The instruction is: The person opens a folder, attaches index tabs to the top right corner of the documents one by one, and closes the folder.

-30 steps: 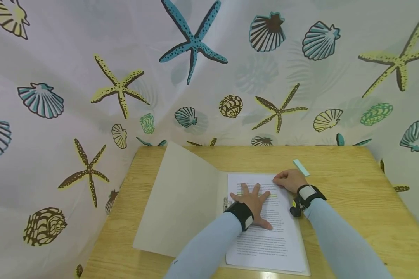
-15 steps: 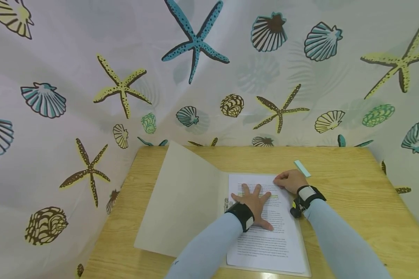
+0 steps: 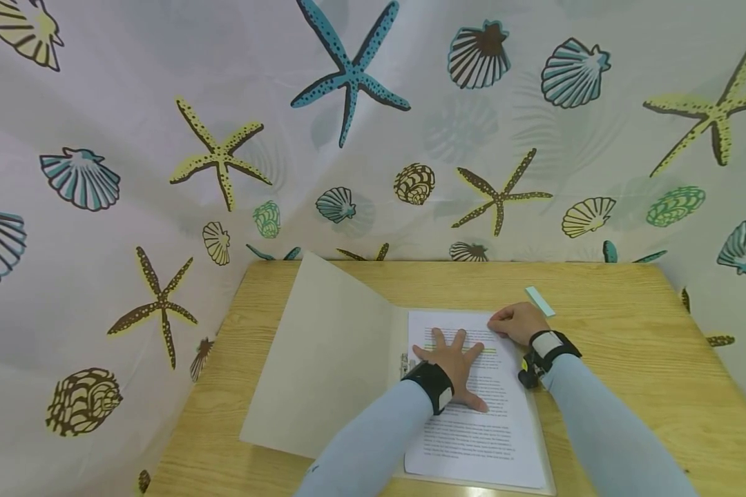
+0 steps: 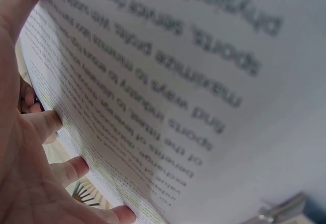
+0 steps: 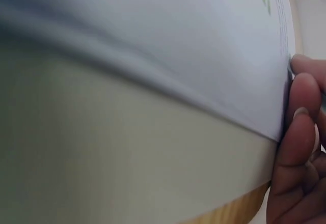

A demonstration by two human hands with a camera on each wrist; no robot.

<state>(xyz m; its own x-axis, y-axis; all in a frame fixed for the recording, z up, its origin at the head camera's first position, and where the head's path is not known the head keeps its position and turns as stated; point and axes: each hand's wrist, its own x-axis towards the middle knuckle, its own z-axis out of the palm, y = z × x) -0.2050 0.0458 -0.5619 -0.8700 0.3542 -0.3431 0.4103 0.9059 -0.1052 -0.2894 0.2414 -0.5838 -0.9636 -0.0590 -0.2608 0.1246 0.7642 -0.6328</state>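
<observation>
A printed stack of paper [image 3: 472, 452] with a yellow-highlighted line lies inside an open cream folder [image 3: 329, 359], beside its metal clip [image 3: 404, 364]. My left hand [image 3: 452, 366] lies on the upper half of the sheet with its fingers spread wide. In the left wrist view, the fingertips [image 4: 76, 168] touch the printed page. At the page's top right corner, my right hand [image 3: 519, 322] has its fingers curled and pinches the paper's edge. The right wrist view shows the bent fingers [image 5: 298, 140] close against the corner; what lies between their tips is mostly hidden.
A pale blue-green strip [image 3: 539, 301] lies on the wooden table [image 3: 634, 345], just beyond the right hand. The folder's cover stands partly raised on the left. A curtain [image 3: 373, 159] printed with shells and starfish hangs behind the table and along its sides.
The head view has shifted very slightly. Both hands, the paper and the folder hold the same places.
</observation>
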